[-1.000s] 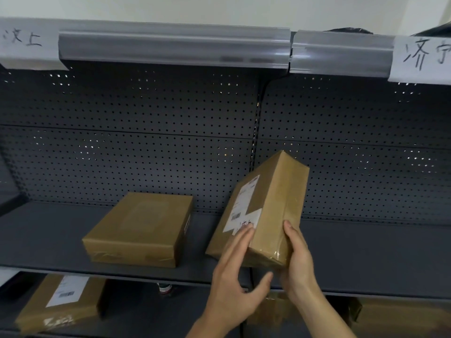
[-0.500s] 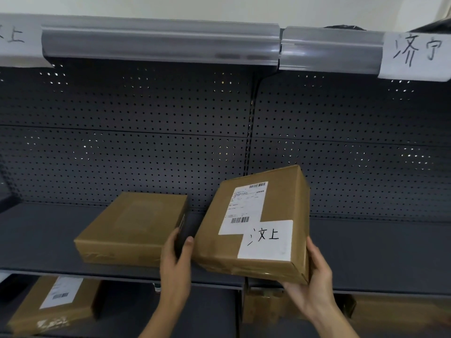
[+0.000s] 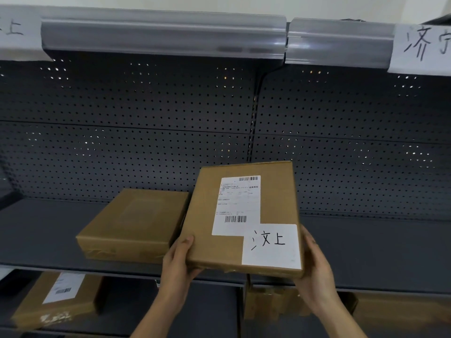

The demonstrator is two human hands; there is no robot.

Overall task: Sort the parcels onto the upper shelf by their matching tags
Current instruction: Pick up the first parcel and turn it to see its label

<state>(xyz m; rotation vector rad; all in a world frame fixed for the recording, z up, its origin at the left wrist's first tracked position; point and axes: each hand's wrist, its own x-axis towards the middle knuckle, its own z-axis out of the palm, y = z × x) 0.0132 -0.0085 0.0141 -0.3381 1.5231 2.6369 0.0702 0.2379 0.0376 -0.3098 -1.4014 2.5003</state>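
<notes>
Against the dark pegboard back panel (image 3: 146, 132), a grey shelf (image 3: 378, 252) runs across at chest height, with a plastic rail (image 3: 163, 35) overhead carrying paper tags, the right one (image 3: 422, 48) handwritten 济宁. Above the shelf's front edge, a brown parcel (image 3: 246, 215) is held tilted, its shipping label (image 3: 236, 206) and white 汶上 tag (image 3: 271, 246) facing up. Just beside it on the left, a second parcel (image 3: 133, 225) lies flat. The left hand (image 3: 179, 264) and right hand (image 3: 314, 272) clasp the held parcel's lower corners, fingers wrapped around its edges.
</notes>
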